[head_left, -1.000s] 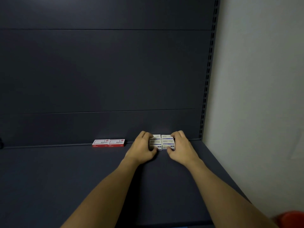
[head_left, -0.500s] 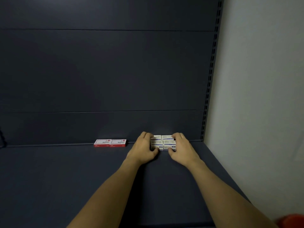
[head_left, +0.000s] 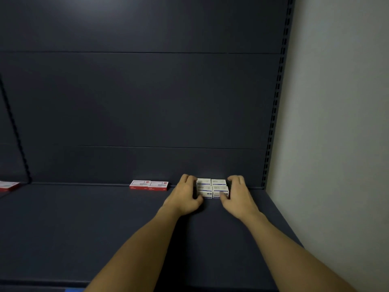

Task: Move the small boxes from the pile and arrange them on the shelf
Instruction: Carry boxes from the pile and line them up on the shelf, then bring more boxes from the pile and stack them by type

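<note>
Little has moved since the earlier frames; both hands remain on the same block of boxes, and only the viewpoint is shifted slightly. Nearest, two bare forearms are stretched forward over the dark shelf (head_left: pixel 105 228); further in, the left hand (head_left: pixel 183 197) is cupped against the left side of the white boxes (head_left: pixel 211 188), its fingers curled along that side and its thumb tucked at the front corner; the right hand (head_left: pixel 237 197) is set against the right side, fingers curled at the back and thumb pressed on the front face. The boxes are gathered as a tight block of four, far back on the shelf near the back panel (head_left: pixel 147 102); whether they touch it cannot be told. Squaring the block appears to be the step in hand; even pressure from both sides is advised, so that no box is skewed or lifted. Left of the block, two red boxes (head_left: pixel 149 185) are lined along the back edge.
</note>
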